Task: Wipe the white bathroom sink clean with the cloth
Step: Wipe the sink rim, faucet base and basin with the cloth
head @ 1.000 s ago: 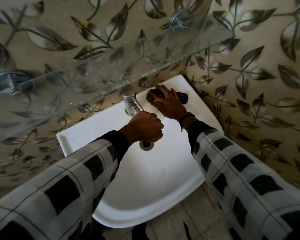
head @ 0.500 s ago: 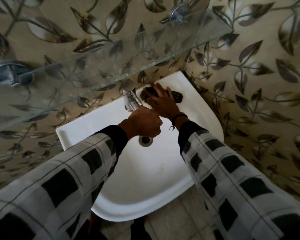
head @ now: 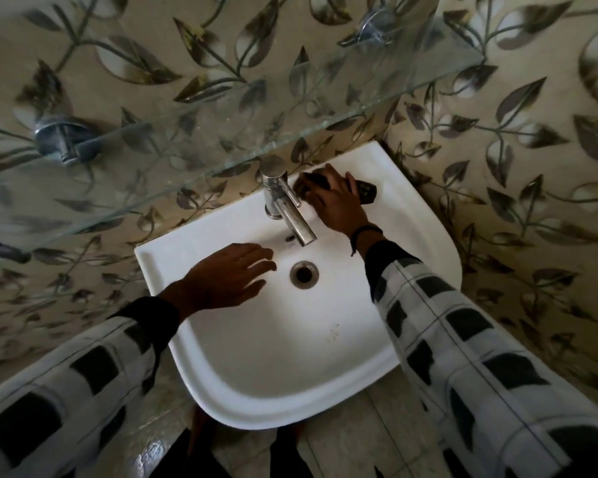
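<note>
Left hand (head: 228,277) has released the tap (head: 283,205), fingers spread open above the sink (head: 273,357). Right hand (head: 335,205) presses the cloth (head: 367,192) down flat-fingered beside it

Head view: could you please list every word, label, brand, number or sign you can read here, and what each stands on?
None: no readable text appears anywhere.
The white sink, the metal tap, the dark cloth and the glass shelf show no lettering or logo.
The wall tiles carry only a leaf pattern.
</note>
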`<state>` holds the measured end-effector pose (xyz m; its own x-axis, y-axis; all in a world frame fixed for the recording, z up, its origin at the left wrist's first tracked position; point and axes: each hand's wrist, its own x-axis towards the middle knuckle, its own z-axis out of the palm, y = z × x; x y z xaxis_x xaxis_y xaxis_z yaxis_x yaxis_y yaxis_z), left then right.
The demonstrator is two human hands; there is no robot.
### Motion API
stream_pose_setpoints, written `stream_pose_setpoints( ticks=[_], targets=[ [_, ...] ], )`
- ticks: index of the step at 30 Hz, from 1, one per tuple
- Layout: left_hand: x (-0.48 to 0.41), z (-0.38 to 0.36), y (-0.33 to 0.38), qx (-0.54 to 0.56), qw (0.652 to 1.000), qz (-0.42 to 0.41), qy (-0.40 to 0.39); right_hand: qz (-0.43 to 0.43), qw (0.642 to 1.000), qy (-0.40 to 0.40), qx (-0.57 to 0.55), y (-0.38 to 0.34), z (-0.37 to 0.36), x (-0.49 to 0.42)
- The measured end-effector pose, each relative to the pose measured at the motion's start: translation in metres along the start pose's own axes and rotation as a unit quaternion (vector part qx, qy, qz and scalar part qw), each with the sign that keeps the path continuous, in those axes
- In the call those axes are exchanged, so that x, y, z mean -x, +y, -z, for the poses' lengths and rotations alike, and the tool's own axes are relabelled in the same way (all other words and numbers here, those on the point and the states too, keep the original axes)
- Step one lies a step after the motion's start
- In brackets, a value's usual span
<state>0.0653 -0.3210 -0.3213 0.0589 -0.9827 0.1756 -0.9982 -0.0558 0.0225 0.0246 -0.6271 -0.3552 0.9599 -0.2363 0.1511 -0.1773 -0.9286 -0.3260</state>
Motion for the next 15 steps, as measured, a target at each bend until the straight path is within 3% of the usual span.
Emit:
stream_pose_setpoints(
  ticks=[5,9,13,15],
  targets=[
    [0.012,0.001,-0.029,-0.015,0.994,0.089,-0.066,0.088,0.996,-0.015,-0.007,-0.004,-0.003,0.012],
    [0.018,0.004,-0.05,-0.028,0.984,0.126,-0.121,0.002,1.0,-0.009,0.001,-0.018,-0.004,0.006],
    [0.022,0.006,-0.061,-0.01,0.978,0.138,-0.158,0.09,0.996,0.001,0.017,-0.008,-0.007,0.015],
    [0.02,0.008,-0.064,-0.003,0.975,0.142,-0.169,0.05,0.999,-0.001,0.02,-0.004,-0.004,0.003]
  ],
)
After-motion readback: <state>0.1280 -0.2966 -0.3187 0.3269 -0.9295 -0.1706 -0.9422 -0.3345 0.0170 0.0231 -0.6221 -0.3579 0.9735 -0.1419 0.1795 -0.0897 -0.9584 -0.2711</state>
